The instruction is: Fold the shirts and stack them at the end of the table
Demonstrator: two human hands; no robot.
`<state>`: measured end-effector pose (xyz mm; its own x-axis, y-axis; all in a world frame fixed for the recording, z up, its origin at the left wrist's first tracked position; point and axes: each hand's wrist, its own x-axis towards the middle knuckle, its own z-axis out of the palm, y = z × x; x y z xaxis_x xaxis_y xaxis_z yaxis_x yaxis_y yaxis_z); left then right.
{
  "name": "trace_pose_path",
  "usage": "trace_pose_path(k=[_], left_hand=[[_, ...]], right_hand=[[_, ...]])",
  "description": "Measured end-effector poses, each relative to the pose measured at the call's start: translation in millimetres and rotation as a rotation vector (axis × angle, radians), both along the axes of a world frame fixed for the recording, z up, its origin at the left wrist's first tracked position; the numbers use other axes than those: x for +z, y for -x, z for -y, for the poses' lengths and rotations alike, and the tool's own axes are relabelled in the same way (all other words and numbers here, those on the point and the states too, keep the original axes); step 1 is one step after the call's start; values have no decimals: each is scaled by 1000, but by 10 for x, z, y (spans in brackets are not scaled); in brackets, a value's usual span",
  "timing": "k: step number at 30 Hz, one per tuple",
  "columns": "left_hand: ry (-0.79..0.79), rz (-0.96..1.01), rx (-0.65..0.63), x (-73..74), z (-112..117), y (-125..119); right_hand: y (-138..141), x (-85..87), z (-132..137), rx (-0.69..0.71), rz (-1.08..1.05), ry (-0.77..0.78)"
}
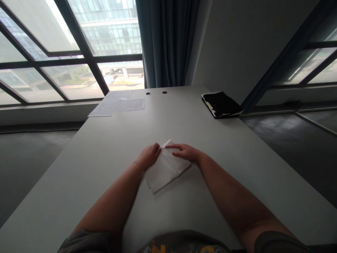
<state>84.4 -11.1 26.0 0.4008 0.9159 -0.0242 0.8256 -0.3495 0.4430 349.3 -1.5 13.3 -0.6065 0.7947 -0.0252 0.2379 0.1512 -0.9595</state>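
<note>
Two bare hands meet over a folded white napkin (166, 171), their fingertips almost touching at its upper corner, where a narrow flap (166, 143) stands up. The left hand (149, 156) is curled, its fingers bunched on the fold; the right hand (185, 151) lies flatter, its fingers stretched along the top edge. Whether either one pinches the fabric, I cannot tell. The napkin lies at a slant on the surface (105, 175), about midway across and closer to the near edge than the far one. Forearms reach in from both sides, with grey sleeves (84, 242) at the bottom of the view. Toward the far edge, overlapping sheets of printed paper (116, 103) lie near the left corner, two round grommets (147, 93) sit in the surface, and a black notebook (221, 104) lies near the right corner. Beyond, a blue-grey curtain (167, 38) hangs beside a tall window (73, 66).
</note>
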Motion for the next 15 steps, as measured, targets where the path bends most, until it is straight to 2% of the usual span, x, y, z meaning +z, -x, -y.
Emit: trace_pose_path(k=[2, 5, 10, 13, 15], left_hand=[[9, 24, -27, -9, -15, 34], [-30, 31, -85, -41, -39, 111], [6, -73, -203, -111, -59, 241], [26, -112, -252, -145, -65, 268], [10, -117, -265, -159, -73, 248]], right_hand=[[8, 11, -1, -29, 39, -50], [-25, 30, 8, -75, 37, -46], [-229, 75, -10, -152, 92, -62], [-415, 171, -78, -145, 181, -129], [-543, 302, -154, -101, 258, -153]])
